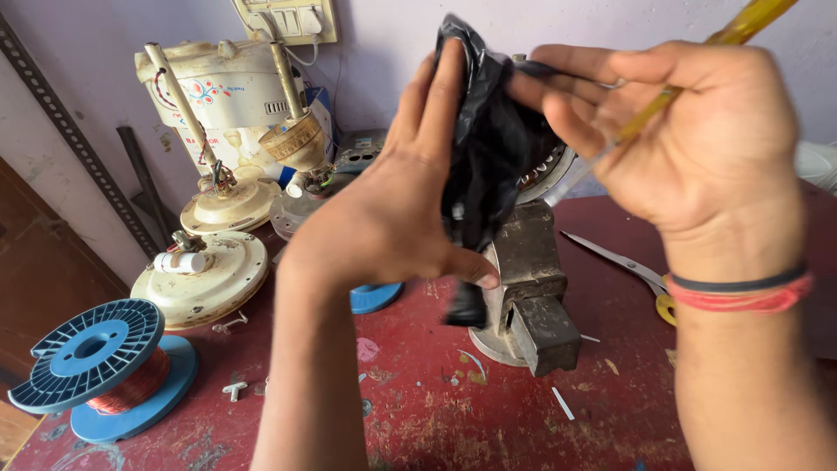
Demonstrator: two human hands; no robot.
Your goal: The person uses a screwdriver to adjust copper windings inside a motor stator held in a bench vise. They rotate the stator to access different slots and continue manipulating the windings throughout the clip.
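My left hand (397, 205) is raised over the red table, its palm and fingers pressed against a crumpled black plastic bag (488, 148). My right hand (689, 131) grips the same bag from the right, fingers curled into its upper folds. A screwdriver with a yellow translucent handle (741, 30) is also tucked in my right hand, its metal shaft slanting down to the left. The bag hangs in front of a grey metal bench vise (527, 301), which carries a round motor part mostly hidden behind the bag.
The worn red table (436, 410) holds a blue spool of copper wire (105, 366) at the left, cream ceiling-fan motor housings (205, 275) behind it, scissors (632, 266) at the right and small scraps. A switchboard hangs on the purple wall.
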